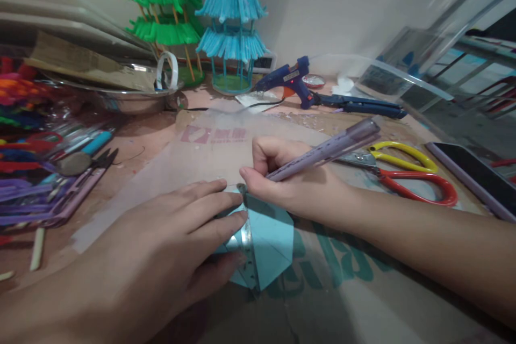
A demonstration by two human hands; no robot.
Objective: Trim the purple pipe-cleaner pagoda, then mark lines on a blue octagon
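A light blue, many-sided piece of card (273, 242) lies on the cardboard sheet (322, 306), with faint lines across it. Over its left part runs a narrow metal ruler (247, 239). My left hand (189, 242) lies flat, fingers spread, pressing the ruler and card down. A purple pen (322, 151) is gripped in my right hand (282, 172), its upper end slanting up to the right. The pen's tip is hidden behind my fingers, near the top end of the ruler.
Red-and-yellow-handled scissors (417, 185) and a phone (475, 172) lie at the right. Behind stand a blue glue gun (296, 80), blue pliers (363, 105), a blue tiered model (231, 37), a green one (161, 11) and a metal bowl (133, 99). Tools and pipe cleaners crowd the left.
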